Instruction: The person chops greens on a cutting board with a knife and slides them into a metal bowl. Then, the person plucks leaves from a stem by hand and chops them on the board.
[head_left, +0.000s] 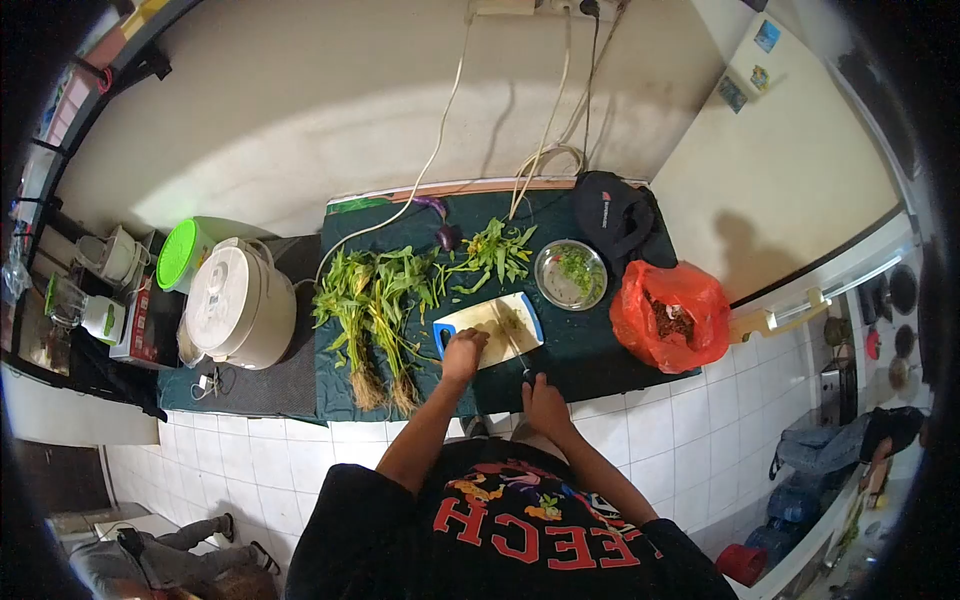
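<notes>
My right hand point(545, 402) is closed round the dark handle of a knife point(517, 353), whose blade slants across a white cutting board point(483, 315) with blue ends. On the board's left part rests my left hand point(464, 355), its fingers curled in; whatever they hold is too small to make out. A little chopped green point(513, 322) lies beside the blade. Behind the board is a loose heap of leafy greens point(497, 250). To the left lie two bunches of leafy greens with roots point(375, 310). A steel bowl point(570, 275) at the right contains cut greens.
A red plastic bag point(670, 318) stands at the table's right, with a black cap point(610, 212) behind it. Purple eggplants point(445, 236) lie at the back. Left are a rice cooker point(240, 305) and its cord. Other people point(165, 560) appear at the lower left and far right.
</notes>
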